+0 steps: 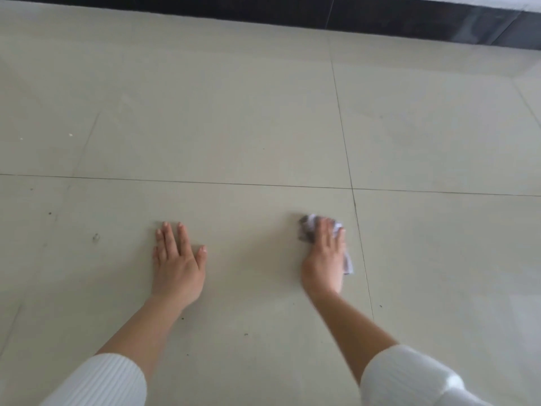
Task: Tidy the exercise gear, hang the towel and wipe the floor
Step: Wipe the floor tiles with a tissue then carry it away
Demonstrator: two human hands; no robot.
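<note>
Just the head view here, looking down at the floor [234, 112], which is pale glossy tile.

Your left hand [178, 259] is flat on the tile, palm down, fingers straight and a bit spread, thumb out to the side. It's holding nothing.

Your right hand [325, 256] sits on top of a crumpled rag [306, 230], greyish white with darker patches. The fingers lie fairly straight over it, pressing it to the floor. That hand is a bit blurred and I can't see the thumb. A corner of the rag pokes out on the outer side of the hand.

Edges and room: the rag is just left of a grout line [363, 244] running away from you. That line crosses another one a little beyond your fingertips. A dark skirting strip [380, 16] closes off the far end, well apart from both hands. There's lots of open tile between the hands and that strip, and out to both sides. Small dark specks [95, 237] dot the tile left of your left hand.

White ribbed sleeves [102, 382] are pushed up on both forearms.
</note>
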